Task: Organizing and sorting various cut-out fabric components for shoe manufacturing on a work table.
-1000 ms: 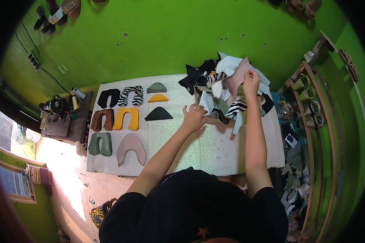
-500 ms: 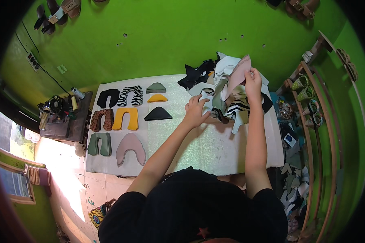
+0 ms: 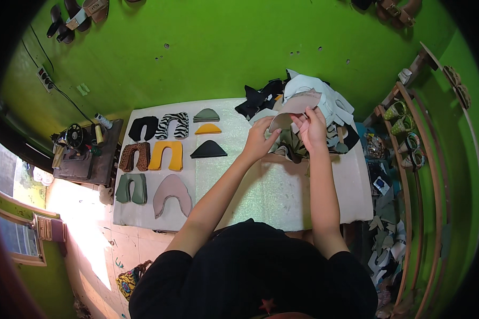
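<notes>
— Pinkish-beige and thin, that curved cut piece sits up between both hands, above the far right part of the table, just over the heap of mixed scraps.

— How is it held?

— The right hand pinches its near edge between thumb and fingers; the left hand has its grip pressed on the lower left end of the same piece. Both grips are closed on it, not spread.

— How would it handle?

— It looks light and floppy, like leather or fabric lining; it arches rather than staying flat. A hold at the two ends or along the edge seems best, since a single pinch in the middle would likely let it droop.

— Room to move?

— Plenty in the middle: the pale cover of the table is bare between the hands and the sorted pieces on the left, where a zebra-striped piece, a yellow piece and a dark triangular piece lie in rows. The right edge is tight, with a wooden rack close by, and the green wall closes the far side.
</notes>
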A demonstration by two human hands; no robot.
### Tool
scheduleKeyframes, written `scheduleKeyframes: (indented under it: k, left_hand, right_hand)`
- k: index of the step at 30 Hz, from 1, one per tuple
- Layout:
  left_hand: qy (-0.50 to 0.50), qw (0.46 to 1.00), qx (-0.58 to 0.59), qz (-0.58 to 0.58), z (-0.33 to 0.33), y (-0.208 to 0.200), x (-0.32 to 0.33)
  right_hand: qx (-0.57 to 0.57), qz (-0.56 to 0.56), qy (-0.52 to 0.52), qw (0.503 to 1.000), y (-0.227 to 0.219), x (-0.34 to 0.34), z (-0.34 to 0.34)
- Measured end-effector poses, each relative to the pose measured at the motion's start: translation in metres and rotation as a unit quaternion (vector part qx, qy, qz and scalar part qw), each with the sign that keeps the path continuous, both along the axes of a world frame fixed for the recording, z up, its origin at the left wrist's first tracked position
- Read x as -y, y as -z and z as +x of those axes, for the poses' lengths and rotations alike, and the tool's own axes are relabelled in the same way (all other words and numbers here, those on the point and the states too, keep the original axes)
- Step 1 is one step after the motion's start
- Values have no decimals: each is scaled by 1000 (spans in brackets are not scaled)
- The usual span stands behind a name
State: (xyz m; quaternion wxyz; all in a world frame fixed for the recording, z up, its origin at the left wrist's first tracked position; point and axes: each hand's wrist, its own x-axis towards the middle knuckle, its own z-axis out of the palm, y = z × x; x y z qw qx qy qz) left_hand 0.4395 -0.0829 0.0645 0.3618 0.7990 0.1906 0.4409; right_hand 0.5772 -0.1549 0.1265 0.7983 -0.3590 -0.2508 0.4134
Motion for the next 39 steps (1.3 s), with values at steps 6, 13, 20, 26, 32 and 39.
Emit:
scheduleKeyframes:
  k: [6, 13, 20, 26, 32, 39]
  left_hand:
    - [-32, 987, 74, -137, -3, -2, 2]
    - [-128, 973, 143, -131, -33, -1, -21]
    - [121, 916, 276, -266, -72, -19, -25]
    - [259, 831, 212, -444, -110, -37, -15]
    - [334, 739, 242, -532, -151, -15, -27]
    - [271, 714, 110, -636, -206, -37, -5]
  right_hand:
    - [-1, -10, 14, 1000, 2, 5, -4]
    - [171, -95, -104, 975, 19, 40, -28]
    - [424, -324, -267, 802, 57, 59, -39]
    - [494, -133, 41, 858, 17, 30, -73]
    - [468, -200, -168, 844, -8, 2, -112]
    - [451, -147, -202, 857, 6, -19, -153]
